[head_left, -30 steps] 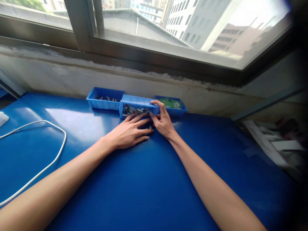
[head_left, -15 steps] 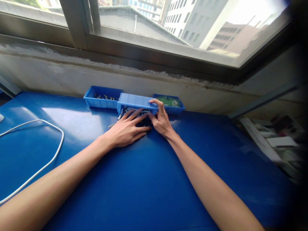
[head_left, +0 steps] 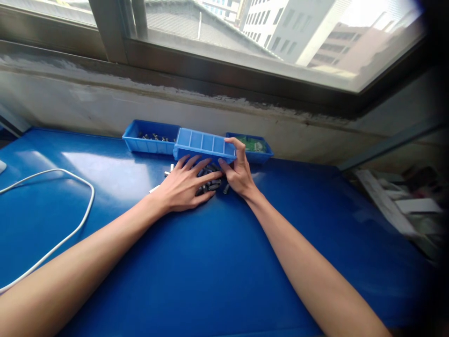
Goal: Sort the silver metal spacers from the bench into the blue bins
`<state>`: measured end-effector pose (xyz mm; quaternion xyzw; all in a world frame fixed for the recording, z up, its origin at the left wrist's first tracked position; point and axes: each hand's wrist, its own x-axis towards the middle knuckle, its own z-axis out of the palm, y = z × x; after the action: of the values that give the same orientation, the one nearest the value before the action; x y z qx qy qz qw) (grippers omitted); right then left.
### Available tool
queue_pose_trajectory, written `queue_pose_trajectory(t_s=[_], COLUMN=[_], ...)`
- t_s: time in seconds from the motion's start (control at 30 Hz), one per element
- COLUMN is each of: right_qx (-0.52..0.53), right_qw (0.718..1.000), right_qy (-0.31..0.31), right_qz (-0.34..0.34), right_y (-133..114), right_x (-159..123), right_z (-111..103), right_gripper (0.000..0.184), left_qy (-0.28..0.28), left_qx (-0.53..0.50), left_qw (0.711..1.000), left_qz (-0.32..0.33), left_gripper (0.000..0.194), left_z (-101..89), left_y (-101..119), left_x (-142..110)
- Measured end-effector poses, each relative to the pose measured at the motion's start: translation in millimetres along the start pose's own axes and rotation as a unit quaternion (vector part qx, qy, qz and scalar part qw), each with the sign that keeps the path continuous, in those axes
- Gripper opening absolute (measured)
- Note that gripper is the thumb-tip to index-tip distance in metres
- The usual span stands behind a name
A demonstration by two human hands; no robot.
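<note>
A blue plastic bin (head_left: 205,142) lies tipped toward me, its ribbed outer side facing up. My right hand (head_left: 240,173) grips its right end, with a finger over the top and the thumb below. Small metal cylindrical parts (head_left: 210,185) are heaped on the table in front of the bin's mouth, a few lying loose to the left and one near my right hand. Over this heap my left hand (head_left: 184,185) is spread palm down, fingers apart, touching the parts. What lies beneath its palm is hidden.
At the back left stands a blue bin (head_left: 150,146) with small metal fasteners. Behind my right hand is another blue bin (head_left: 261,157) containing green packets. A white cable (head_left: 91,196) loops over the blue table (head_left: 203,281) at left. The wall and window close off the back.
The bin in my right hand has tipped further, showing more of its outer side. More metal parts have spilled onto the table under and around my left hand.
</note>
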<state>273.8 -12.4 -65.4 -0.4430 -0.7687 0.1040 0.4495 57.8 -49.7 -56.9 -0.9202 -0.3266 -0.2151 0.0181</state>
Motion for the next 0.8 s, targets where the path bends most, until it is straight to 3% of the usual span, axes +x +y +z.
queue_pose_trajectory(t_s=[0.37, 0.57, 0.7, 0.8], right_qx=[0.000, -0.015, -0.104, -0.222], right_qw=[0.999, 0.998, 0.991, 0.969], right_qy=[0.021, 0.044, 0.027, -0.015], right_qz=[0.045, 0.047, 0.080, 0.105], right_y=[-5.8, -12.0, -20.4, -27.6], right_x=[-2.8, 9.0, 30.5, 52.3], right_z=[2.9, 3.7, -1.2, -5.8], right_gripper=[0.048, 0.044, 0.049, 0.047], left_qy=[-0.001, -0.010, -0.005, 0.001], left_qx=[0.022, 0.021, 0.015, 0.013], left_qw=[1.000, 0.999, 1.000, 0.999], left_qz=[-0.022, -0.026, -0.025, -0.030], left_gripper=[0.050, 0.048, 0.046, 0.046], left_z=[-0.4, -4.2, -3.0, -1.6], left_y=[2.3, 4.6, 5.8, 6.1], left_x=[-0.8, 0.5, 0.3, 0.2])
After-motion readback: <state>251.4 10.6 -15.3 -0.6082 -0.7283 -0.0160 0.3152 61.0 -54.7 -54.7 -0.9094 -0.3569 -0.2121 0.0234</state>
